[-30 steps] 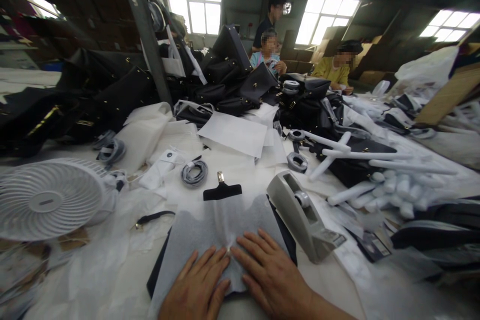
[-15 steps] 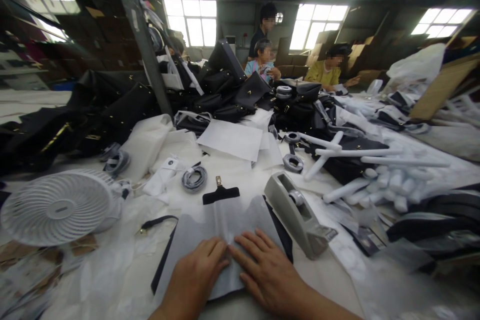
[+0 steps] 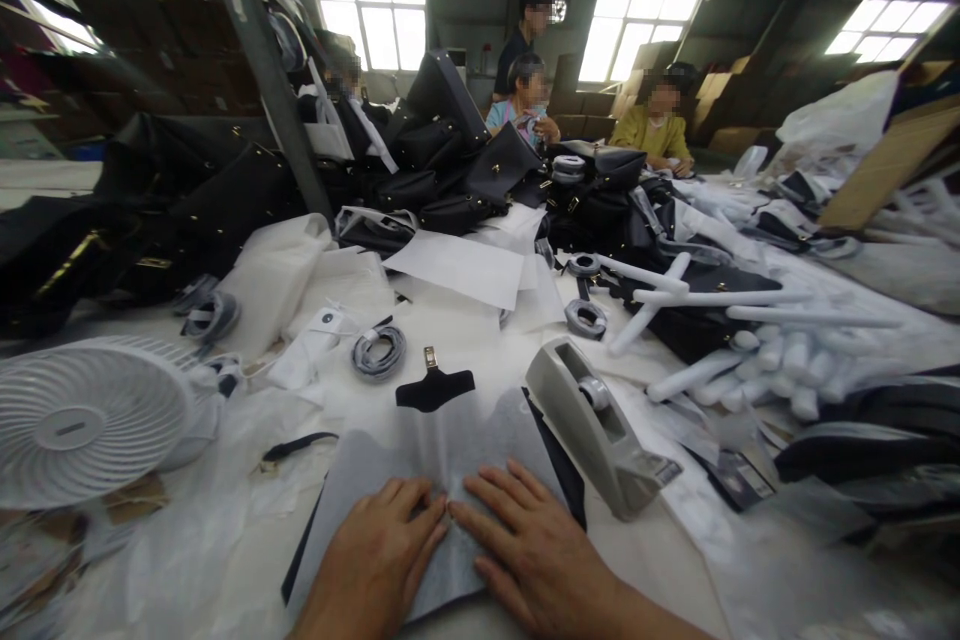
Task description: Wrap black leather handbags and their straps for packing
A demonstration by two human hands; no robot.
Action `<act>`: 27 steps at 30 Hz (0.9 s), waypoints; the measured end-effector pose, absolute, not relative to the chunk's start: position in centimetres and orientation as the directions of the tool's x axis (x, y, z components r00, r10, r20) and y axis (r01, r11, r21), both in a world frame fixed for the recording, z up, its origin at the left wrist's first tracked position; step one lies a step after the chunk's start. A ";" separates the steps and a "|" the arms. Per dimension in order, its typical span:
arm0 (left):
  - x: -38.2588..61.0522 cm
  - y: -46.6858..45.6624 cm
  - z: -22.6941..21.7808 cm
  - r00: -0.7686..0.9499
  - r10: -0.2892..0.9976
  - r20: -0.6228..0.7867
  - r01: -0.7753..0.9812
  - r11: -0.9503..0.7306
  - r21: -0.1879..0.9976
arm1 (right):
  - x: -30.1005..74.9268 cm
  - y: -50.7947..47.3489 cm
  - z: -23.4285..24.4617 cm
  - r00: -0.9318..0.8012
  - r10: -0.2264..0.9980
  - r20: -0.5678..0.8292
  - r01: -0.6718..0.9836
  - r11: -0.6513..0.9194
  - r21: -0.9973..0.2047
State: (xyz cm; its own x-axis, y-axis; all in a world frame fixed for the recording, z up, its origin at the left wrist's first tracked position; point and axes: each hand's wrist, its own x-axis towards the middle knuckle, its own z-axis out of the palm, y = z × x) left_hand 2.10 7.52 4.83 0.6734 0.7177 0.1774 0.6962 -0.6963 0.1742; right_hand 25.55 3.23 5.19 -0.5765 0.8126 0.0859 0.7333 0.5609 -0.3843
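Observation:
A flat black bag piece lies near the table's front edge, wrapped in thin grey-white tissue paper [image 3: 420, 460]; only its black tab with a gold clasp [image 3: 435, 386] and dark side edges show. My left hand [image 3: 375, 565] and my right hand [image 3: 532, 550] lie flat on the tissue side by side, fingers stretched out, fingertips meeting at the paper's middle seam. Neither hand holds anything. A grey tape dispenser [image 3: 600, 435] stands just right of my right hand.
A white fan [image 3: 82, 420] lies at the left. A coiled grey strap [image 3: 379, 352], paper sheets [image 3: 465, 270], white foam sticks [image 3: 720, 340] and a heap of black handbags [image 3: 450, 180] fill the table. Three people [image 3: 660, 125] work at the far end.
Both hands have stayed pressed flat on the tissue, sliding slightly toward me and left; the view has shifted a little.

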 end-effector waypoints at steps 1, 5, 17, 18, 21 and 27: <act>2.1 7.6 4.9 0.673 0.718 0.180 0.694 -0.696 0.182 | 25.6 3.3 5.2 -0.581 0.810 0.078 0.734 0.563 -0.380; 1.3 7.5 3.9 0.638 0.700 0.322 0.660 -0.712 0.239 | 25.6 3.3 4.8 -0.590 0.805 0.060 0.737 0.568 -0.368; 1.1 7.2 4.9 0.659 0.642 0.391 0.589 -0.764 0.262 | 25.6 3.2 5.2 -0.619 0.785 0.028 0.733 0.590 -0.338; 1.2 7.2 5.0 0.644 0.660 0.388 0.598 -0.750 0.284 | 25.5 3.2 5.3 -0.619 0.785 0.029 0.732 0.590 -0.341; 1.2 6.9 4.8 0.615 0.712 0.338 0.629 -0.702 0.335 | 25.2 3.1 5.7 -0.608 0.794 0.014 0.738 0.571 -0.359; 1.1 6.4 4.4 0.610 0.737 0.292 0.657 -0.676 0.333 | 24.5 3.2 6.4 -0.540 0.841 -0.031 0.755 0.468 -0.458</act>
